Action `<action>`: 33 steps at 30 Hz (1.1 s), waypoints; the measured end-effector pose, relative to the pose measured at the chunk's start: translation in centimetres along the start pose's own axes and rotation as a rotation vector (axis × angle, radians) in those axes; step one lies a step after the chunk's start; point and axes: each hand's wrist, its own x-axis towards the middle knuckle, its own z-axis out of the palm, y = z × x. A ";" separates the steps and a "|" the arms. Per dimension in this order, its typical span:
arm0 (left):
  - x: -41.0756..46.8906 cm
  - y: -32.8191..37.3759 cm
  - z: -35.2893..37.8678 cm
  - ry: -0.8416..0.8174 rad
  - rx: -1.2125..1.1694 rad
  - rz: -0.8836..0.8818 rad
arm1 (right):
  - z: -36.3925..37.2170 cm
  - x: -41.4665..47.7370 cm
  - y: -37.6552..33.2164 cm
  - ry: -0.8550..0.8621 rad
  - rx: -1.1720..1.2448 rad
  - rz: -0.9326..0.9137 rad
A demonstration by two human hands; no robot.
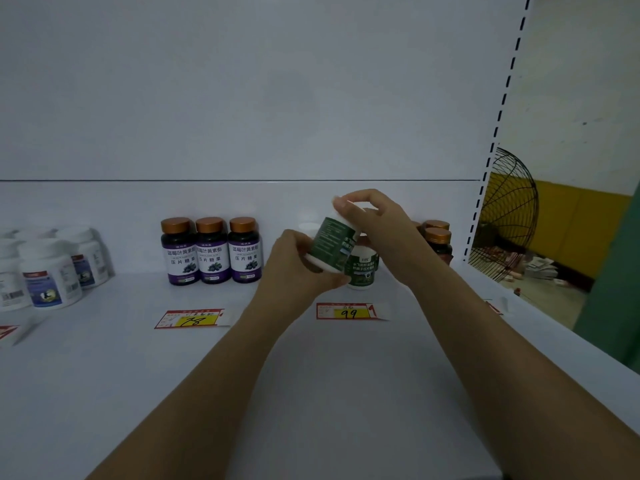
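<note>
I hold a white bottle with a dark green label (330,247) tilted above the white shelf (311,375). My left hand (298,268) grips its lower end from the left, thumb under it. My right hand (374,223) curls over its white cap end from the right. Just behind and below it a second green-labelled white bottle (362,271) stands on the shelf, partly hidden by the held one.
Three purple-labelled bottles with bronze caps (211,251) stand to the left. White bottles (52,268) sit at far left, dark bronze-capped bottles (438,239) at right. Price tags reading 78 (192,318) and 99 (349,311) lie on the shelf. A black fan (509,213) stands beyond the shelf's right upright.
</note>
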 end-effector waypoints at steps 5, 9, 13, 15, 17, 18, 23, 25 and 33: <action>-0.1 0.7 -0.4 -0.273 -0.193 -0.145 | -1.1 -0.3 0.1 -0.066 0.225 0.024; 0.1 0.6 -0.4 -0.278 -0.350 -0.213 | -1.0 -0.3 0.1 -0.161 0.265 0.004; 0.1 0.3 -0.3 -0.130 -0.138 -0.095 | -0.3 -0.3 -0.1 -0.098 0.115 0.016; 0.2 0.3 -0.3 -0.130 -0.170 -0.104 | -0.4 -0.3 -0.1 -0.053 0.118 0.030; 0.0 0.6 -0.4 -0.170 -0.205 -0.120 | -0.9 -0.3 0.0 -0.059 0.203 0.018; 0.0 0.7 -0.5 -0.197 -0.210 -0.130 | -1.1 -0.4 0.0 -0.090 0.254 0.007; 0.0 0.7 -0.3 -0.138 -0.156 -0.119 | -0.5 -0.5 0.0 -0.180 0.184 -0.014; 0.1 0.6 -0.3 -0.075 -0.114 -0.101 | 0.1 -0.6 -0.2 -0.111 0.076 -0.014; -0.1 0.8 -0.5 -0.249 -0.183 -0.095 | -1.2 -0.6 -0.1 -0.192 0.330 0.036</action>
